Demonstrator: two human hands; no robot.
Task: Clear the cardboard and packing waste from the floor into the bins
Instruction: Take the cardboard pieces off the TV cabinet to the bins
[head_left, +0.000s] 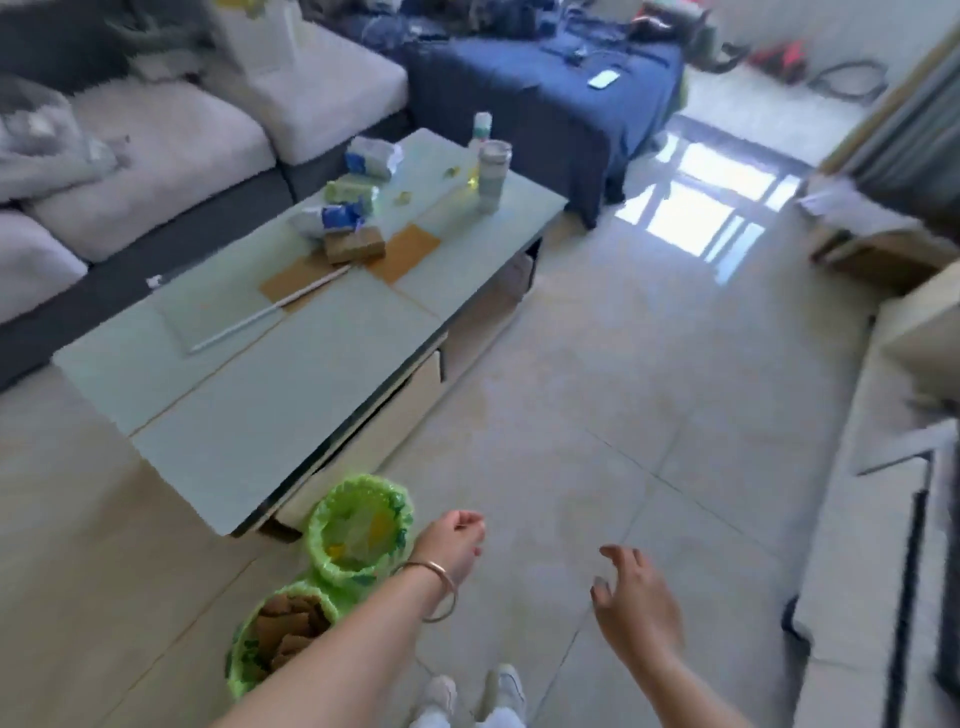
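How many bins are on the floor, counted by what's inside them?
Bin holding brown cardboard pieces: 1
Bin holding mixed light and yellow waste: 1
Total: 2, both lined with green bags, beside the coffee table.

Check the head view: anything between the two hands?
Nothing but bare floor tile shows between the left hand and the right hand in the head view. Both green-lined bins sit off to the left hand's far side.
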